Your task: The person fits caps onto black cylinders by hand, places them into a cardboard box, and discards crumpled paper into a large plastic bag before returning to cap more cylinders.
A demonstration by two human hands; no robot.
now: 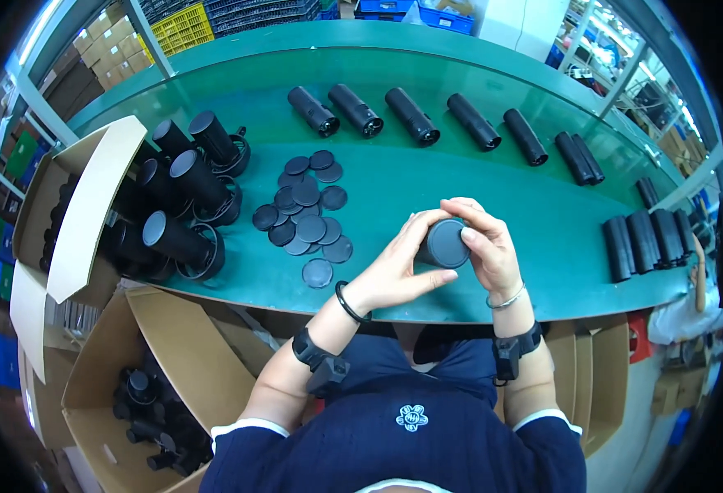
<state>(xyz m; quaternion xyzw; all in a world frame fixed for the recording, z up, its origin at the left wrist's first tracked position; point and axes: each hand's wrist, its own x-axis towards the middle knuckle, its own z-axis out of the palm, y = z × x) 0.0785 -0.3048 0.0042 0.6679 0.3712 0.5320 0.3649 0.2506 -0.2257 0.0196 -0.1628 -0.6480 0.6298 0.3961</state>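
Both my hands are closed around a black cylinder with a round flat cap [447, 244], held over the near middle of the green table [534, 238]. My left hand [401, 261] wraps its left side, fingers reaching behind it and thumb in front. The fingers of my right hand [493, 251] curve round the far right side, and its thumb presses the cap's edge. Most of the cylinder's body is hidden below the cap and by my hands. Left of my hands lies a loose pile of black round discs [305, 193], one disc [318, 273] nearest me.
Black cylinders [412, 117] lie in a spaced row along the far side; more cylinders [644, 242] lie side by side at right. Upright capped cylinders [179, 234] with ring-shaped parts stand at left beside an open carton [98, 205]. A cardboard box [189, 345] of black parts sits below the table's edge.
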